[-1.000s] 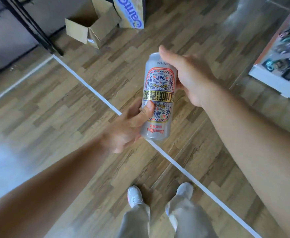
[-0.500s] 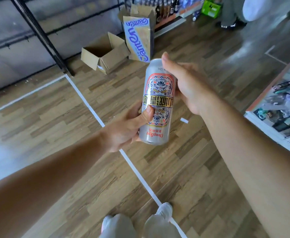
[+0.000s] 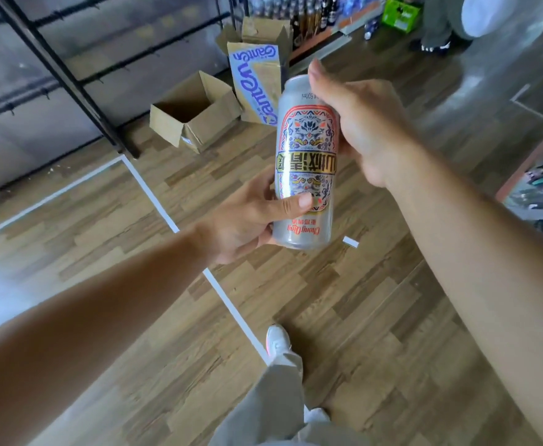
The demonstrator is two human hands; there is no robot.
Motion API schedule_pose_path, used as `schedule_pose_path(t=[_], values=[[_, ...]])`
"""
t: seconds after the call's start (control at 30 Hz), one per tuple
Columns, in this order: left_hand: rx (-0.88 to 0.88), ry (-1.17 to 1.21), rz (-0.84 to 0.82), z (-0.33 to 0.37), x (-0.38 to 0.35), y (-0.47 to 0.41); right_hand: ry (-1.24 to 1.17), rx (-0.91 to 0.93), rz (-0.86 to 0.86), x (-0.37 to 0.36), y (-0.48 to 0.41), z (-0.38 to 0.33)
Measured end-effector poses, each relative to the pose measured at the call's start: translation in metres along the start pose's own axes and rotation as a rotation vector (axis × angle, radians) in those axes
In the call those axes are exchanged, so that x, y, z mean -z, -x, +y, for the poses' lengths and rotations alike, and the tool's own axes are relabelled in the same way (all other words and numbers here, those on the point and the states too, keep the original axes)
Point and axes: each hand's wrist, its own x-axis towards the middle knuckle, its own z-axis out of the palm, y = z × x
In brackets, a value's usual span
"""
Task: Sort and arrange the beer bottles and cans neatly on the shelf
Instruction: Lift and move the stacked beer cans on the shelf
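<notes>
A tall silver beer can (image 3: 305, 156) with a red and blue patterned label is held in front of me over the wooden floor, its print upside down. My left hand (image 3: 247, 217) grips its near end, thumb across the label. My right hand (image 3: 360, 123) wraps the far end from the right, thumb lying along the can's upper side. A shelf with several dark bottles (image 3: 312, 14) stands far ahead at the top of the view.
An open brown carton (image 3: 196, 114) and a taller printed carton (image 3: 257, 82) lie on the floor ahead. A black metal rack (image 3: 70, 82) runs along the left. Another person's legs (image 3: 437, 24) stand near a green crate (image 3: 399, 14). A display shelf edge (image 3: 534, 162) is at right.
I have walked forward along the white floor line; the cartons and the bottle shelf came into view and closer. Both hands keep the same grip on the can.
</notes>
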Motion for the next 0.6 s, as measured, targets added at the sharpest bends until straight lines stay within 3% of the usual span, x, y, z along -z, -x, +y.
schedule_pose_path(t=[0.6], values=[[0.054,0.007,0.044,0.068,0.085,-0.133,-0.041,-0.064,-0.005,0.004,-0.172,-0.010]])
